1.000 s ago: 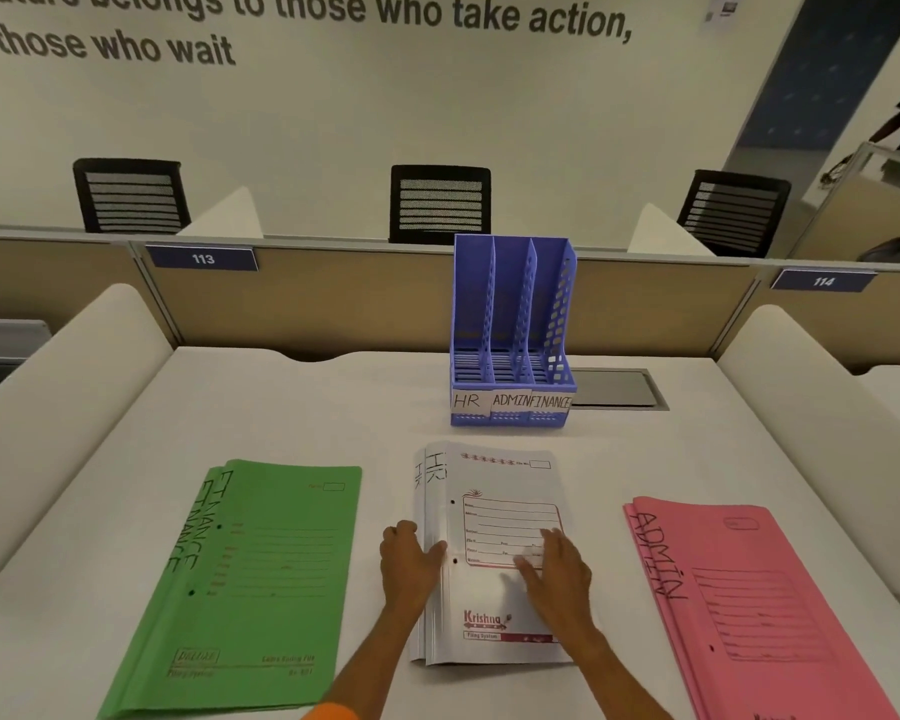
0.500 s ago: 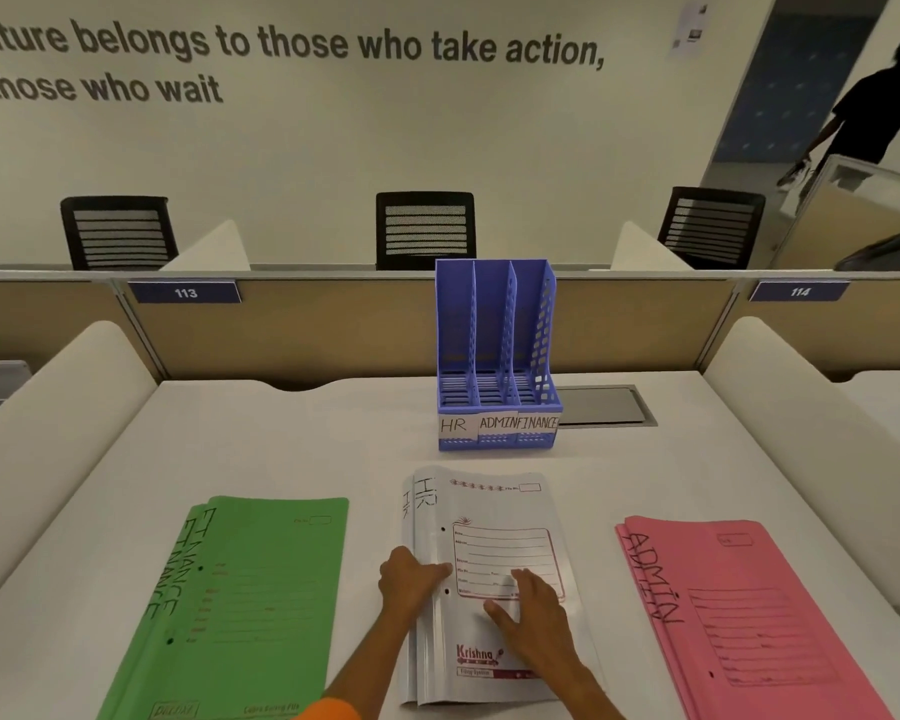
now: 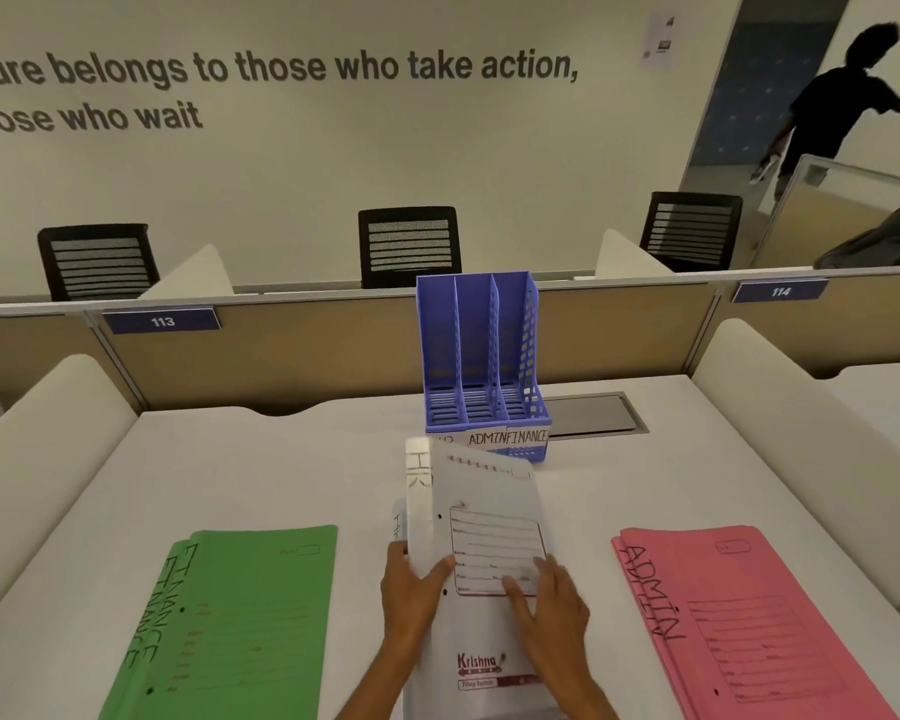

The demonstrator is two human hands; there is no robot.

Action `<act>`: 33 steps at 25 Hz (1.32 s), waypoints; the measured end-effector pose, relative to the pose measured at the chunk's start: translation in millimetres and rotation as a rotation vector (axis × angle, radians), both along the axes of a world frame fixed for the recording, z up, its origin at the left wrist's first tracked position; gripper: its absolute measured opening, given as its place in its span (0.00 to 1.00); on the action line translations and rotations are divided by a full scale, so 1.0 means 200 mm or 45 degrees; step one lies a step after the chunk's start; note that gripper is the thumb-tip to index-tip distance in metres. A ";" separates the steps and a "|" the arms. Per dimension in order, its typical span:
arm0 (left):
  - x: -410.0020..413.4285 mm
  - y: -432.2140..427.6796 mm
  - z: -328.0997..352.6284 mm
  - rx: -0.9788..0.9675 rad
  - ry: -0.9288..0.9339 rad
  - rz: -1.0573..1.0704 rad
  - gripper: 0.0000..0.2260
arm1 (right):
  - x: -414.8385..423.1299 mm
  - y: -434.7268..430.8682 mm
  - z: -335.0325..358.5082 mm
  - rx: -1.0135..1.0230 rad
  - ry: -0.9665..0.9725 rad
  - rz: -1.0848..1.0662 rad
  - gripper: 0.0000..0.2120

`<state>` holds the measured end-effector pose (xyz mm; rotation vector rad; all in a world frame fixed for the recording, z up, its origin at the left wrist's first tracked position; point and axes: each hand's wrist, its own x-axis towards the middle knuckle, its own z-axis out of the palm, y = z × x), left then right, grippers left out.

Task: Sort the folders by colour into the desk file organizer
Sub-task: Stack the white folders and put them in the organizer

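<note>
A white folder (image 3: 489,517) marked HR is raised off the desk at its far end, tilted up toward a blue three-slot file organizer (image 3: 481,356) labelled HR, ADMIN and FINANCE. My left hand (image 3: 411,595) grips the folder's left spine edge. My right hand (image 3: 552,605) lies with fingers spread on its cover. More white folders seem to lie under it, mostly hidden. Green FINANCE folders (image 3: 240,621) lie stacked at the left, pink ADMIN folders (image 3: 749,621) at the right. All three organizer slots look empty.
The white desk (image 3: 281,470) has padded side dividers and a tan back partition (image 3: 302,350). A grey cable hatch (image 3: 593,413) sits right of the organizer. Black chairs stand behind the partition. A person walks at the far right.
The top white folder's far end has lifted off the desk, now covering the organizer's HR label. My left hand closed around its spine edge. The person in the background moved further into view.
</note>
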<state>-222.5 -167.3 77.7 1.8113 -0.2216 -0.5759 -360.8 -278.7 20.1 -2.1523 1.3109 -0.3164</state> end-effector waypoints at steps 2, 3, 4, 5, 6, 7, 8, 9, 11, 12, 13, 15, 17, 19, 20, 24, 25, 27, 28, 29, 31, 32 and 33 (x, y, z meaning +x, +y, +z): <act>0.01 0.00 0.08 -0.078 -0.066 0.077 0.21 | -0.01 -0.05 0.06 0.023 -0.087 -0.179 0.39; 0.01 0.00 0.13 -0.118 -0.100 0.117 0.20 | -0.01 -0.08 0.09 0.091 -0.174 -0.304 0.41; 0.01 -0.02 0.18 -0.166 -0.125 0.149 0.20 | 0.00 -0.09 0.13 0.227 -0.291 -0.447 0.43; 0.00 -0.03 0.23 -0.220 -0.144 0.171 0.19 | 0.02 -0.10 0.18 0.436 -0.443 -0.595 0.43; -0.01 -0.05 0.28 -0.263 -0.166 0.184 0.18 | 0.04 -0.10 0.21 0.701 -0.640 -0.732 0.41; -0.03 -0.06 0.32 -0.305 -0.189 0.194 0.18 | 0.07 -0.11 0.24 0.975 -0.867 -0.815 0.37; -0.06 -0.07 0.37 -0.340 -0.216 0.196 0.17 | 0.09 -0.10 0.26 1.199 -1.064 -0.820 0.32; -0.09 -0.08 0.40 -0.370 -0.244 0.193 0.17 | 0.11 -0.09 0.27 1.346 -1.194 -0.768 0.26; -0.13 -0.09 0.45 -0.416 -0.285 0.168 0.17 | 0.16 -0.07 0.27 1.467 -1.360 -0.668 0.19; -0.15 -0.09 0.47 -0.435 -0.300 0.156 0.17 | 0.18 -0.07 0.27 1.469 -1.408 -0.646 0.18; -0.15 -0.09 0.49 -0.453 -0.315 0.146 0.18 | 0.20 -0.07 0.29 1.466 -1.453 -0.625 0.19; -0.15 -0.10 0.55 -0.476 -0.317 0.140 0.22 | 0.23 -0.09 0.31 1.452 -1.544 -0.584 0.18; -0.14 -0.11 0.62 -0.489 -0.306 0.181 0.26 | 0.26 -0.12 0.31 1.410 -1.604 -0.542 0.18; -0.12 -0.12 0.68 -0.486 -0.299 0.282 0.30 | 0.29 -0.14 0.30 1.424 -1.699 -0.534 0.20; -0.10 -0.12 0.69 -0.472 -0.302 0.343 0.32 | 0.30 -0.15 0.31 1.419 -1.720 -0.541 0.21; 0.01 -0.13 0.68 -0.435 -0.209 0.461 0.30 | 0.39 -0.14 0.35 1.341 -1.678 -0.570 0.16; 0.03 -0.14 0.66 -0.412 -0.179 0.469 0.28 | 0.41 -0.13 0.36 1.335 -1.673 -0.576 0.15; 0.06 -0.14 0.65 -0.384 -0.138 0.469 0.25 | 0.47 -0.11 0.38 1.322 -1.628 -0.564 0.15; 0.08 -0.15 0.64 -0.401 -0.118 0.460 0.23 | 0.50 -0.10 0.40 1.315 -1.602 -0.546 0.14; 0.09 -0.15 0.65 -0.429 -0.100 0.450 0.22 | 0.53 -0.09 0.41 1.316 -1.581 -0.516 0.14; 0.13 -0.16 0.67 -0.464 -0.094 0.444 0.22 | 0.57 -0.09 0.43 1.323 -1.534 -0.432 0.15; 0.15 -0.16 0.68 -0.470 -0.106 0.451 0.22 | 0.59 -0.10 0.43 1.337 -1.525 -0.397 0.15; 0.17 -0.16 0.70 -0.467 -0.132 0.468 0.22 | 0.61 -0.11 0.43 1.360 -1.526 -0.367 0.14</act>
